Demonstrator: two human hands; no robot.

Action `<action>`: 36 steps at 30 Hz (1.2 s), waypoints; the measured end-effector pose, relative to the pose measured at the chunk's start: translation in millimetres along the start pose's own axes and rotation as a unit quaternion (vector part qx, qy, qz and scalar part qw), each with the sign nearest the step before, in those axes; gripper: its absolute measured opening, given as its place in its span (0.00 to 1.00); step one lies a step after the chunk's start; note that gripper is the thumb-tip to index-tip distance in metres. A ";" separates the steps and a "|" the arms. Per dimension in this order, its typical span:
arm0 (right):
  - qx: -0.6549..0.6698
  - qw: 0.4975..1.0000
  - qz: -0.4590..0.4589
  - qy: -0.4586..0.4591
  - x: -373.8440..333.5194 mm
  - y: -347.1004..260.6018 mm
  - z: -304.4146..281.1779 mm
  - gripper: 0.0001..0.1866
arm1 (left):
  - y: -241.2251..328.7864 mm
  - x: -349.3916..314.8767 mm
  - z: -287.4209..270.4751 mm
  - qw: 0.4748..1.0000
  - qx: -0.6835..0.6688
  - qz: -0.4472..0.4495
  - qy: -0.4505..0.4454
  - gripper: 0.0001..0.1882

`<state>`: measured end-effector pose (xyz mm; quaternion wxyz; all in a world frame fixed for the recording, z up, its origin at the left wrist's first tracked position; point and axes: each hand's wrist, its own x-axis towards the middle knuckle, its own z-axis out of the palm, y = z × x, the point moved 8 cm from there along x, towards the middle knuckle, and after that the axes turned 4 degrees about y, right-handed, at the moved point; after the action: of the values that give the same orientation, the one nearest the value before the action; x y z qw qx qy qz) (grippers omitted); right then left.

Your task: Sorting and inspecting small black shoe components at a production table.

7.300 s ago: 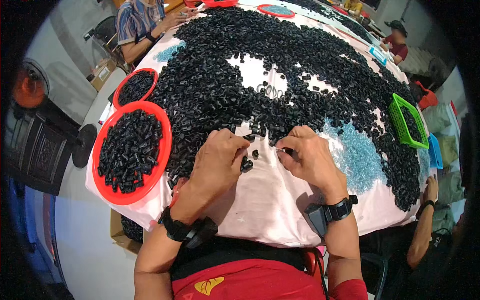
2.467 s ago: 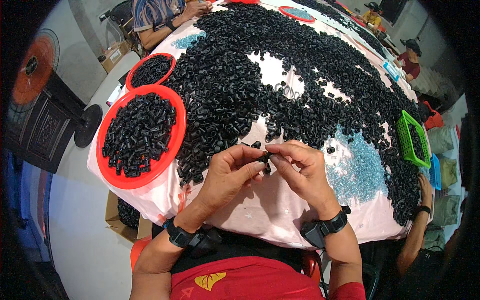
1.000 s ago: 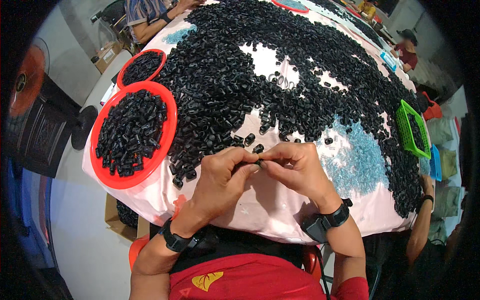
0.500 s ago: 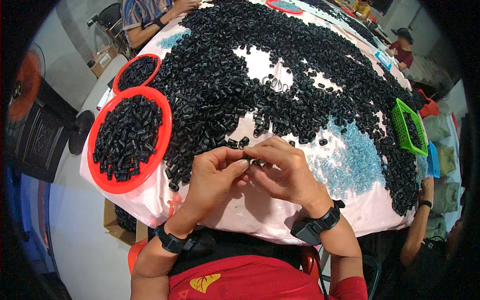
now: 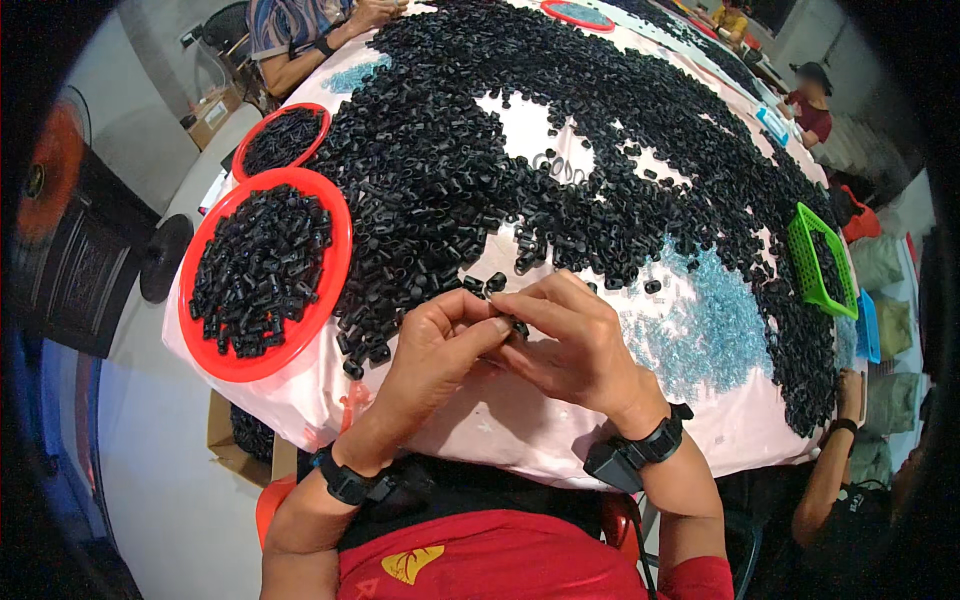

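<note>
Compared with the view seven seconds back, the two hands have closed from well apart to touching, and they now meet above the bare near stretch of pink cloth (image 5: 500, 425). From my remote post I see the left hand (image 5: 432, 348) with thumb and forefinger pinched, and the right hand (image 5: 578, 335) arched over to the same spot, its fingertips likewise drawn together. Between them they grip a small black part (image 5: 517, 327), which lies at the tips of both hands, just right of the left thumb and under the right fingers. I judge neither hand clearly nearer; its long axis I cannot tell, since the fingers cover most of it. Just beyond the fingertips rests a loose black piece (image 5: 495, 283), and farther off spreads the heap of black parts (image 5: 420, 190). To the right of the right hand lie clear bluish pieces (image 5: 718, 325); to the left of the left hand stands a filled red tray (image 5: 343, 225).
</note>
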<state>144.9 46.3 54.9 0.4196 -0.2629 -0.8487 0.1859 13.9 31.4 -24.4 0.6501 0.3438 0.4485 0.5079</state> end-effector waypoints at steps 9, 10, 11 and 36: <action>-0.016 1.000 0.012 -0.005 0.7 -2.8 0.0 0.27 | -4.6 2.0 3.5 1.000 -0.011 0.003 -0.022 0.06; -0.022 1.000 0.011 -0.012 2.3 -3.5 0.0 0.26 | -5.6 2.0 4.5 0.999 -0.017 0.004 -0.030 0.05; -0.028 0.999 0.011 -0.018 3.6 -3.8 1.3 0.26 | -4.2 0.6 4.0 1.000 -0.004 -0.005 -0.029 0.06; -0.029 1.000 -0.008 -0.007 -1.7 1.3 1.2 0.24 | -13.3 -5.7 16.3 0.985 0.009 -0.073 -0.157 0.21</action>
<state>145.1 46.2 52.4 0.4071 -0.2670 -0.8587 0.1597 33.3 22.8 -29.1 0.7445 0.3913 0.3693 0.3953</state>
